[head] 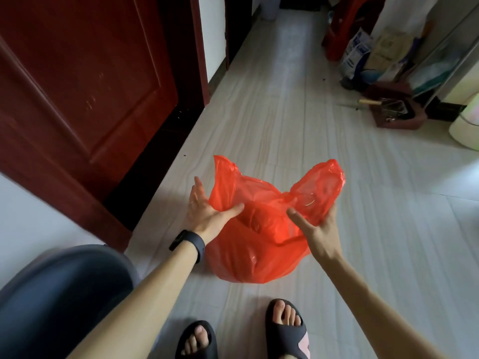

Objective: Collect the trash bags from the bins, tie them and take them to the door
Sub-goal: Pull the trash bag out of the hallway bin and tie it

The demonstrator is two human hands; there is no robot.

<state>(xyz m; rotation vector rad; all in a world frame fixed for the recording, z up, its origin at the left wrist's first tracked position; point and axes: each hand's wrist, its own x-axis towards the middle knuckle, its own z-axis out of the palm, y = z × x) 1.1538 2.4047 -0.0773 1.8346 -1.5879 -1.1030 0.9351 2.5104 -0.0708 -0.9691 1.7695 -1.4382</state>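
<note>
The red bag (259,244) sits on the pale floor (375,229), near the dark red door (77,86). Its top is not tied. The left hand (207,213) pinches the bag's left flap between thumb and fingers. The right hand (316,224) holds the right flap the same way.

Trash bag (259,244): thin red plastic film, translucent at the two upper flaps. Glossy and heavily creased, with bright highlights on the bulged lower part.
Door (77,86): dark red wood panelling, smooth lacquered finish, low sheen.
Floor (388,229): pale tile, smooth, faint grey streaking, soft reflection toward the right edge.
Wristband (190,243) on the left wrist: black, matt, smooth.
Slippers (287,332): dark, moulded, matt, no visible texture.
Dark rounded shape (64,294) at the near-left corner: blurred, possibly cloth.
</note>
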